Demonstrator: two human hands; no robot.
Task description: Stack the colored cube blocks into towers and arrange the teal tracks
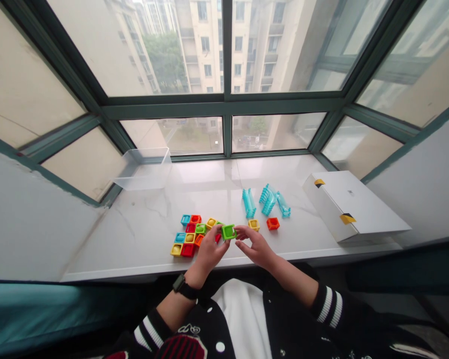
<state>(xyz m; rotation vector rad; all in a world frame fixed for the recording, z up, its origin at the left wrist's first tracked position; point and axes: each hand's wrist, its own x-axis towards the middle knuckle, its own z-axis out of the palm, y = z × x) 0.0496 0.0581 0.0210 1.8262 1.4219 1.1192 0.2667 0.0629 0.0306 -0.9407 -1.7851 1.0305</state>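
Note:
A green square block point(228, 232) is held between both hands just above the white marble sill point(145, 234). My left hand point(209, 252) pinches its left side, and my right hand point(256, 245) has its fingertips on the right side. Left of my left hand lies a joined cluster of coloured square blocks point(189, 235) in blue, red, yellow, green and orange. A loose yellow block point(253, 225) and a loose orange block point(273, 223) lie just beyond my right hand. Three translucent blue ribbed pieces point(266, 200) lie farther back.
A clear plastic tub point(145, 169) stands at the back left by the window. A white flat box point(353, 207) with yellow-and-black tape lies at the right. The sill's front edge runs just under my hands. A black watch point(183, 286) sits on my left wrist.

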